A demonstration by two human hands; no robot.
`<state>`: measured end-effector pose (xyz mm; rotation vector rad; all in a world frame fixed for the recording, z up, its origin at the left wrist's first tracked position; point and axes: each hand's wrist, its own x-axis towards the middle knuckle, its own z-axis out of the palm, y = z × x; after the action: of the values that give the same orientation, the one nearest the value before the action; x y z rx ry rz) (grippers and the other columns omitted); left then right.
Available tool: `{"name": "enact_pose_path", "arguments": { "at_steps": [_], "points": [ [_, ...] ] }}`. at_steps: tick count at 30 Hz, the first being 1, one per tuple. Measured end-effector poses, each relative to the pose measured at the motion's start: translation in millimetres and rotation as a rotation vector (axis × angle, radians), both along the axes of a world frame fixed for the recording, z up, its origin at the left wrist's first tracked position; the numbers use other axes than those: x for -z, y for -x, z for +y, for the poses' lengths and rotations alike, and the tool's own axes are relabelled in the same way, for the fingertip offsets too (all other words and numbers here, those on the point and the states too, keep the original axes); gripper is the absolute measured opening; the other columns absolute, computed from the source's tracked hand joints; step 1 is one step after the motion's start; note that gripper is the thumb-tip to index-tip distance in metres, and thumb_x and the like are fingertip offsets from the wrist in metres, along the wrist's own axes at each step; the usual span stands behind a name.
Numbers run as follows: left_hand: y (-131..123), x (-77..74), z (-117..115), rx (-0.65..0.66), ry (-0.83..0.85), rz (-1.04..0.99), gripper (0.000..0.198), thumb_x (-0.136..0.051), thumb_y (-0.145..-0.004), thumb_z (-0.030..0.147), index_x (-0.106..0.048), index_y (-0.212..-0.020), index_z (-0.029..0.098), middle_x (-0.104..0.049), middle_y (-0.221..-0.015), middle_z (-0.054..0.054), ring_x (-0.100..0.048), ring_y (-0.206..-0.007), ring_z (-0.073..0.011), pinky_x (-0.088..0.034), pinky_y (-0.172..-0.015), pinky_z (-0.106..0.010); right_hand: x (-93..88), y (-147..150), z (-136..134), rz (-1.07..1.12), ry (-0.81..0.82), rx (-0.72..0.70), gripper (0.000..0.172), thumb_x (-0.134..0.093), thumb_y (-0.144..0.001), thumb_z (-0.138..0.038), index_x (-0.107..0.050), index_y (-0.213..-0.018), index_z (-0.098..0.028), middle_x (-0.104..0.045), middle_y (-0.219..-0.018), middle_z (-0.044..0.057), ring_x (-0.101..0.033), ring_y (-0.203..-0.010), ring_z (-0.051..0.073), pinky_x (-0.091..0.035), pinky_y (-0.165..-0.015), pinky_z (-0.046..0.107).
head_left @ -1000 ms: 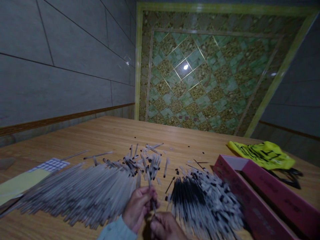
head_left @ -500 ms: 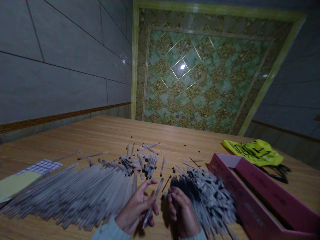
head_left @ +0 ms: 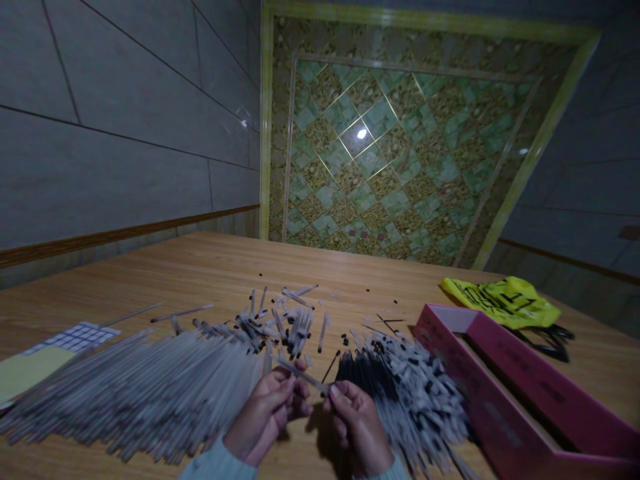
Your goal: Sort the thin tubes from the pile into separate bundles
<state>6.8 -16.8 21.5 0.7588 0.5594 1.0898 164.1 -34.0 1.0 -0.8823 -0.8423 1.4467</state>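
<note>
Between my two hands in the head view is a slim clear pen (head_left: 306,377) with a dark right end, tilted down to the right. My left hand (head_left: 270,403) is closed on its barrel, thumb against the fingers. At the dark end, the thumb and fingers of my right hand (head_left: 357,417) pinch the pen. Left of my hands lies a wide heap of clear pen barrels (head_left: 150,387). Beside my right hand are a bundle of black, thin refills (head_left: 367,373) and a heap of whitish caps with dark ends (head_left: 430,383).
Short clear pieces with black ends (head_left: 295,330) lie beyond my hands on the wooden table (head_left: 220,267). An open pink box (head_left: 500,413) stands at right, with a yellow bag (head_left: 505,300) behind it. Checkered paper (head_left: 80,337) lies at left.
The pen has swung from steeply upright to a flatter slant, its dark end now pointing right. My right hand has come up to that end and grips it.
</note>
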Motion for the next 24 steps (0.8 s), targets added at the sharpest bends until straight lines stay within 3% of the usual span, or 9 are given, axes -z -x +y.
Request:
{"name": "enact_pose_path", "arguments": {
  "at_steps": [6, 9, 12, 20, 24],
  "points": [
    [-4, 4.0, 3, -0.174, -0.107, 0.276, 0.029, -0.07, -0.067, 0.037, -0.065, -0.085, 0.014, -0.065, -0.072, -0.002, -0.059, -0.062, -0.0107, -0.046, -0.056, -0.019, 1.5, 9, -4, -0.041, -0.021, -0.008, 0.041, -0.071, -0.064, -0.05, -0.055, -0.063, -0.013, -0.055, -0.045, -0.004, -0.026, -0.026, -0.001, -0.014, -0.027, 0.014],
    [-3, 2.5, 4, -0.214, -0.085, 0.243, 0.028, -0.07, -0.067, 0.037, -0.065, -0.082, 0.014, -0.068, -0.087, -0.006, -0.062, -0.078, -0.0151, -0.048, -0.068, -0.022, 0.8, 13, -5, -0.033, -0.005, -0.066, 0.044, -0.066, -0.067, -0.055, -0.056, -0.061, -0.012, -0.057, -0.045, -0.001, -0.026, -0.024, -0.001, -0.012, -0.027, 0.015],
    [-2, 0.4, 4, -0.232, -0.06, 0.197, 0.027, -0.073, -0.065, 0.036, -0.065, -0.08, 0.015, -0.07, -0.087, -0.007, -0.063, -0.086, -0.0194, -0.049, -0.075, -0.027, 0.9, 17, -6, -0.022, 0.016, -0.097, 0.046, -0.066, -0.066, -0.056, -0.056, -0.063, -0.012, -0.062, -0.05, 0.003, -0.028, -0.025, -0.001, -0.013, -0.027, 0.015],
    [-1, 2.6, 5, -0.237, -0.067, 0.274, 0.028, -0.071, -0.066, 0.038, -0.065, -0.078, 0.014, -0.072, -0.082, -0.008, -0.066, -0.077, -0.0189, -0.051, -0.068, -0.025, 12.1, 16, -6, 0.001, 0.027, -0.095, 0.044, -0.064, -0.068, -0.056, -0.057, -0.062, -0.012, -0.055, -0.044, -0.002, -0.024, -0.027, 0.0, -0.014, -0.029, 0.015],
    [0, 4.2, 6, -0.26, -0.041, 0.26, 0.03, -0.073, -0.063, 0.04, -0.066, -0.076, 0.013, -0.072, -0.077, -0.007, -0.066, -0.071, -0.0186, -0.052, -0.068, -0.027, 13.4, 14, -6, -0.099, -0.029, -0.04, 0.04, -0.068, -0.067, -0.05, -0.06, -0.061, -0.011, -0.057, -0.049, 0.001, -0.037, -0.036, 0.005, -0.026, -0.036, 0.017]
  ]
}}
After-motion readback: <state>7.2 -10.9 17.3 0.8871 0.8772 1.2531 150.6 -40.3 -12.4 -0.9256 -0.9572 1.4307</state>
